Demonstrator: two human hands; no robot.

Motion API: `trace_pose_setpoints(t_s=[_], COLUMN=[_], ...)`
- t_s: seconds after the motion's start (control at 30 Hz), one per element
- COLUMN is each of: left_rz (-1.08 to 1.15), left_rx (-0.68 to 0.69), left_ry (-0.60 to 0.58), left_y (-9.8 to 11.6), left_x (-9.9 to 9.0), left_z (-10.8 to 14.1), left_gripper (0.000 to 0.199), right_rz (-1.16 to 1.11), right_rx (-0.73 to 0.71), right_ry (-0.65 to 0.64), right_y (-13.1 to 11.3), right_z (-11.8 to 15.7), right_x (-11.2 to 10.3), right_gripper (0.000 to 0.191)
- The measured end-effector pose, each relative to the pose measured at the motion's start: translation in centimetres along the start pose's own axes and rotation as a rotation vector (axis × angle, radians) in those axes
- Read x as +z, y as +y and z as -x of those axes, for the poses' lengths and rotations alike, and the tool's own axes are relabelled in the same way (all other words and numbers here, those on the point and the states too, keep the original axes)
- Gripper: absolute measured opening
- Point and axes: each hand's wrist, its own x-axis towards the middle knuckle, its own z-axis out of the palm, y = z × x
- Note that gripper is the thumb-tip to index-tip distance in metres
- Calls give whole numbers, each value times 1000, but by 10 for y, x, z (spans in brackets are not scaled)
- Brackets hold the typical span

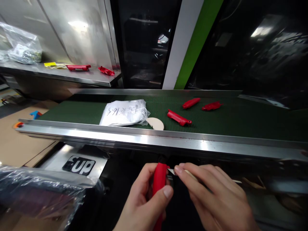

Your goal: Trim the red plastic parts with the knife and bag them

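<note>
My left hand (148,195) is closed around a red plastic part (159,178), held upright in front of the conveyor. Between the fingers of my right hand (216,192) is a small craft knife (190,175) with a pale handle. Its pointed blade (171,171) is at the upper right edge of the red part; whether it touches cannot be told. Beyond my hands, more red parts lie on the green conveyor belt: one (179,118) near the front rail, one (191,103) behind it, and one (212,106) to the right. The lower end of the held part is hidden by my left hand.
A metal rail (120,136) runs along the conveyor's near side. On the belt are a white plastic packet (124,112) and a beige disc (156,123). Two red pieces (78,67) rest on the steel shelf (60,73). Plastic film (48,186) covers a box at lower left.
</note>
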Motion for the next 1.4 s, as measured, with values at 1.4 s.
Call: trace_pose_setpoints(t_s=[1.4], left_rz=[534], left_rx=[-50], left_ry=[-509], left_y=[-23], left_x=[-12], left_z=[-4], left_gripper=[21], right_rz=[-159], right_rx=[170], right_ry=[88], right_y=[-3], right_z=[11], right_x=[7], right_gripper=[48])
